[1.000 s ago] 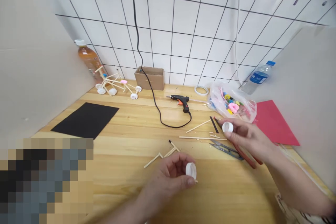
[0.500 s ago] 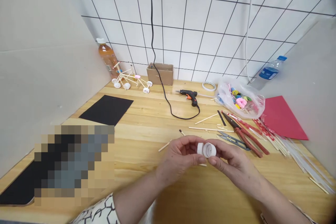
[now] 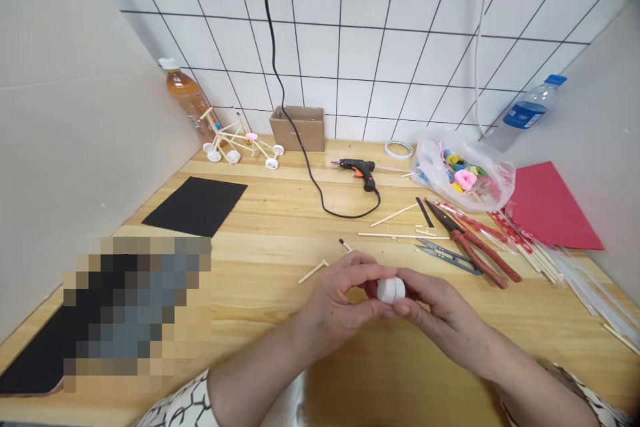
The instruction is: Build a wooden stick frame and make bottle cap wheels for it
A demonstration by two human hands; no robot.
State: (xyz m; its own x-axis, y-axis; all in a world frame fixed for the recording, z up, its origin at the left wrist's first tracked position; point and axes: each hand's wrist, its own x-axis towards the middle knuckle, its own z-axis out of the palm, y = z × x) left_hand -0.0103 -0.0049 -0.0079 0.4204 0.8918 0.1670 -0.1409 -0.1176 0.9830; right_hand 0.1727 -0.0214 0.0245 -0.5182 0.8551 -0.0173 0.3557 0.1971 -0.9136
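Two white bottle caps (image 3: pixel 391 291) are held face to face between my hands, above the front of the wooden table. My left hand (image 3: pixel 345 293) pinches the left cap between thumb and fingers. The right cap sits in the fingers of my right hand (image 3: pixel 430 303), its thumb near the lower edge. The caps' rims meet or nearly meet, so their insides are hidden. Just behind my left hand lie a short stick (image 3: pixel 313 271) and a dark-tipped stick (image 3: pixel 345 245).
A black glue gun (image 3: pixel 360 170) with its cord lies mid-table. Red-handled pliers (image 3: pixel 480 250) and thread snips (image 3: pixel 447 257) lie to the right, near a plastic bag (image 3: pixel 425 177) of colourful pieces. A wheeled stick model (image 3: pixel 240 143) and a cardboard box (image 3: pixel 297 130) stand at the back.
The two caps, earlier slightly apart with the right one's hollow inside showing, are now turned and brought together. My view has shifted a little.
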